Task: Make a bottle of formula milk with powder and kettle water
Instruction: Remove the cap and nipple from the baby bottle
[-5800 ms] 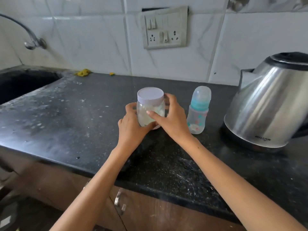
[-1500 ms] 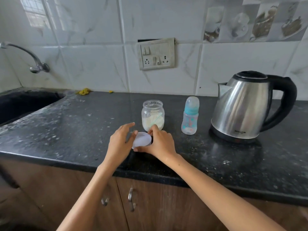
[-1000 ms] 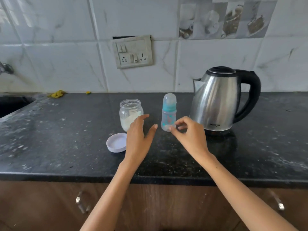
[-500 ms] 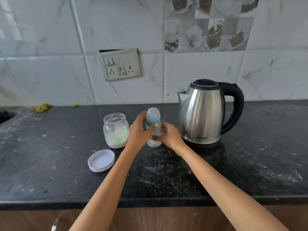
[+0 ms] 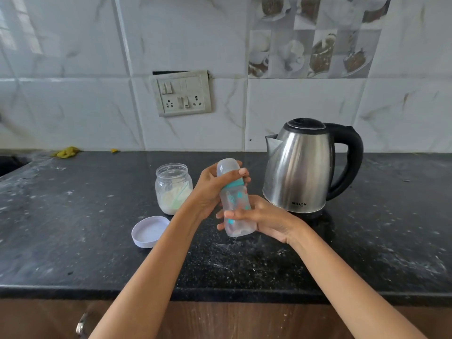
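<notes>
The right hand (image 5: 264, 217) held the lower body of the baby bottle (image 5: 236, 200) with curled fingers, above the black counter (image 5: 73, 241). The left hand (image 5: 212, 189) gripped the bottle's clear cap (image 5: 226, 167) at the top. The white lid (image 5: 149, 231) lay on the counter, in front of the open powder jar (image 5: 173, 188). The steel kettle (image 5: 300, 167) stood behind, to the right.
</notes>
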The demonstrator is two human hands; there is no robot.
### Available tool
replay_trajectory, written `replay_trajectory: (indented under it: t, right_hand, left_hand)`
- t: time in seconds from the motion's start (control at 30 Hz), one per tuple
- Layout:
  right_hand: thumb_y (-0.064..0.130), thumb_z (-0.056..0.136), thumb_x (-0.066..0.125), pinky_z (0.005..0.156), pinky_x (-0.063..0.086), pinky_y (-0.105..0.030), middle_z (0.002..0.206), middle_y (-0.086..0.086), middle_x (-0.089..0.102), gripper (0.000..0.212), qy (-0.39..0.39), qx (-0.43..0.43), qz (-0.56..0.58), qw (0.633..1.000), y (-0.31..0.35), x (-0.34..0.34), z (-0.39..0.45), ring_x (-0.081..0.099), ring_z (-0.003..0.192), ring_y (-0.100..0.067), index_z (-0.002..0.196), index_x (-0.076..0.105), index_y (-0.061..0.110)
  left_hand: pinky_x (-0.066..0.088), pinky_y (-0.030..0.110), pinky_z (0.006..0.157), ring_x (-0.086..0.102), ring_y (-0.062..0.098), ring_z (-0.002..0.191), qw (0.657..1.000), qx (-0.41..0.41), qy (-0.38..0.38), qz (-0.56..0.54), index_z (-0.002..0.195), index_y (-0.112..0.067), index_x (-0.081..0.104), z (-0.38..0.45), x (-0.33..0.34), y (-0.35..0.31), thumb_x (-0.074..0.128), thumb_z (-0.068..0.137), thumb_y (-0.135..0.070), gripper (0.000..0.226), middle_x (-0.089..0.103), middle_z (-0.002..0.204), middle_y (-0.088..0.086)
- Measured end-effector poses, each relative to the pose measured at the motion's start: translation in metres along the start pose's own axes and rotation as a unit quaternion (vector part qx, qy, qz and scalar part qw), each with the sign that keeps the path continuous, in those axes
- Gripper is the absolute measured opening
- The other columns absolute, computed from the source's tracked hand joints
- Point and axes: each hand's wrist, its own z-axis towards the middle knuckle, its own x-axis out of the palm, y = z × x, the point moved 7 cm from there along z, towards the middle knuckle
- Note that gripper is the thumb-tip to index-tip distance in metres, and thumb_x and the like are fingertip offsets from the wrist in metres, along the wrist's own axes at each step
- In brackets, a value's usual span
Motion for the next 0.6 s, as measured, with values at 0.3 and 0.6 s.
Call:
replay_trajectory:
  t: [0.3, 0.6]
  right_hand:
    - [0.02, 0.062, 0.07, 0.07, 0.058, -0.03, 0.086, -0.007, 0.072, 0.045, 0.086, 0.031, 0.138, 0.986, 0.006, 0.025, -0.004, 0.068, 0.076, -0.017, 0.102, 0.057, 0.007]
    - [0.017, 0.052, 0.074, 0.061, 0.053, -0.029, 0.069, -0.004, 0.063, 0.04, 0.024, 0.053, 0.136, 0.989, 0.004, 0.023, 0.0, 0.062, 0.062, -0.016, 0.088, 0.06, 0.008]
  left_hand:
    - [0.048, 0.025, 0.054, 0.05, 0.016, 0.047, 0.983, -0.095, 0.033, -0.156, 0.064, -0.01, 0.053, 0.0, 0.024, -0.011, 0.064, 0.071, -0.051, 0.043, 0.051, 0.053, 0.004]
    - [0.042, 0.02, 0.045, 0.042, 0.015, 0.039, 0.977, -0.135, -0.065, -0.151, 0.059, -0.012, 0.048, 0.002, 0.022, -0.007, 0.052, 0.083, -0.012, 0.024, 0.046, 0.047, 0.002]
